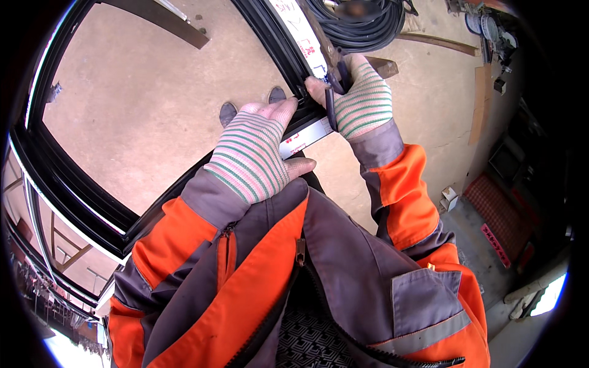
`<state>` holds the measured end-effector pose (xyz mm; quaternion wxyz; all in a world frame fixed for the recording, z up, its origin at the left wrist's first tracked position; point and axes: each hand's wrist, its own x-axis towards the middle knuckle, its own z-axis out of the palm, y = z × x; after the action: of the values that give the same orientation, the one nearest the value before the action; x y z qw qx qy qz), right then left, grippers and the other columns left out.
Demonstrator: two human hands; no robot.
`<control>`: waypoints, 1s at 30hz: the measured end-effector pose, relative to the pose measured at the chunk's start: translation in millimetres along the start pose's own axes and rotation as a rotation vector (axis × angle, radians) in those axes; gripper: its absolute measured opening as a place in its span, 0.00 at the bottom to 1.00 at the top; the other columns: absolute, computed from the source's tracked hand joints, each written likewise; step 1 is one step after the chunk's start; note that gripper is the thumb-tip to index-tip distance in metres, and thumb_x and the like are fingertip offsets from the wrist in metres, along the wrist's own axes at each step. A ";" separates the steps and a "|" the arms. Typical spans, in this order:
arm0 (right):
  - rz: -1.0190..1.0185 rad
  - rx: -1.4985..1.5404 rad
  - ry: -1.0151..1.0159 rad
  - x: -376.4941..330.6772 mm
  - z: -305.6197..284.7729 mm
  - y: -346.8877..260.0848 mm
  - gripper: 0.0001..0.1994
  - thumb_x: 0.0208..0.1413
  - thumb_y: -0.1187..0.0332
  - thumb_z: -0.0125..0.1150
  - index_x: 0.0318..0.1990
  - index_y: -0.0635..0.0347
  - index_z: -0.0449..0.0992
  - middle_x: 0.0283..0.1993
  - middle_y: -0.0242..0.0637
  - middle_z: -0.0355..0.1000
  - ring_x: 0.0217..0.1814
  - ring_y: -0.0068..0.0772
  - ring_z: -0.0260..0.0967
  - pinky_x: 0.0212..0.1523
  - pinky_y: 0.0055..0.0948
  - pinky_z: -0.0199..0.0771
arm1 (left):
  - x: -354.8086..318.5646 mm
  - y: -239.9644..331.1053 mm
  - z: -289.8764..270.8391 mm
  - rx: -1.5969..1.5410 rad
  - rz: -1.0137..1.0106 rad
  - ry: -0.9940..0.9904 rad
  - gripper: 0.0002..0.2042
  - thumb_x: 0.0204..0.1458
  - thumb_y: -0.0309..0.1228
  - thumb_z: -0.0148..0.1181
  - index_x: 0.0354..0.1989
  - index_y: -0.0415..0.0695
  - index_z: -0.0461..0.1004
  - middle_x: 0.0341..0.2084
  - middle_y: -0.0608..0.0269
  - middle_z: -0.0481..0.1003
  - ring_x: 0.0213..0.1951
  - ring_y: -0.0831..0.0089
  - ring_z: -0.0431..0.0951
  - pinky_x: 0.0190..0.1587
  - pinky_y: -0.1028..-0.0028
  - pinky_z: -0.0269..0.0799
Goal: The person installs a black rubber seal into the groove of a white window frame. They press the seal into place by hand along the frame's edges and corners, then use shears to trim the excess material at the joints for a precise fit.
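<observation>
The left hand (251,150) lies on the black frame (273,40) above the tan floor (153,122), thumb spread from fingers. The right hand (365,101) pinches a dark-handled tool (331,109) by the frame's corner.

Far off, right of centre, you have a coil of black cable (369,38). On your right lies a tan strip (481,103); nearer, a small white box (449,199) and a pink sign (496,245).
</observation>
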<state>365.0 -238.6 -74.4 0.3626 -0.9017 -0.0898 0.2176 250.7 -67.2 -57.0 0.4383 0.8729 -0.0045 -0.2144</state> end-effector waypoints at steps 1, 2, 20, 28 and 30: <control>0.006 -0.001 -0.006 0.7 -0.2 -1.1 0.19 0.47 0.62 0.79 0.38 0.62 0.74 0.29 0.36 0.76 0.29 0.33 0.75 0.35 0.33 0.78 | 0.0 -1.7 6.1 0.019 0.012 0.045 0.45 0.39 0.41 0.79 0.67 0.35 0.65 0.53 0.42 0.76 0.55 0.45 0.74 0.62 0.55 0.69; 0.012 -0.002 -0.012 1.1 -0.4 -2.8 0.19 0.47 0.62 0.79 0.38 0.62 0.74 0.29 0.36 0.76 0.29 0.33 0.75 0.35 0.33 0.78 | -0.9 -3.1 14.3 0.039 0.022 0.091 0.45 0.39 0.40 0.79 0.67 0.35 0.65 0.54 0.42 0.75 0.55 0.45 0.74 0.62 0.55 0.69; -0.072 -0.021 -0.028 5.4 -4.0 -4.7 0.22 0.46 0.63 0.80 0.42 0.65 0.75 0.33 0.41 0.79 0.34 0.39 0.81 0.37 0.34 0.81 | -4.2 -2.4 40.9 0.038 -0.001 0.275 0.30 0.45 0.29 0.72 0.60 0.41 0.72 0.47 0.47 0.78 0.50 0.46 0.78 0.55 0.56 0.74; -0.077 -0.056 -0.009 3.5 -5.1 2.8 0.21 0.48 0.60 0.79 0.40 0.63 0.75 0.31 0.39 0.78 0.32 0.37 0.79 0.38 0.34 0.80 | 2.6 1.8 40.4 0.041 -0.042 0.254 0.29 0.45 0.32 0.74 0.58 0.43 0.74 0.45 0.45 0.77 0.51 0.45 0.76 0.55 0.56 0.74; -0.030 -0.010 -0.063 6.2 -5.7 0.2 0.21 0.48 0.60 0.79 0.39 0.62 0.74 0.31 0.38 0.78 0.32 0.36 0.78 0.38 0.34 0.80 | 2.2 10.4 38.6 0.095 -0.087 0.275 0.29 0.44 0.34 0.74 0.58 0.41 0.75 0.43 0.46 0.77 0.50 0.46 0.75 0.55 0.57 0.73</control>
<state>373.1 -240.3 -72.9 0.3582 -0.8948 -0.1161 0.2400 239.9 -103.5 -70.1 0.3833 0.9131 0.0832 -0.1109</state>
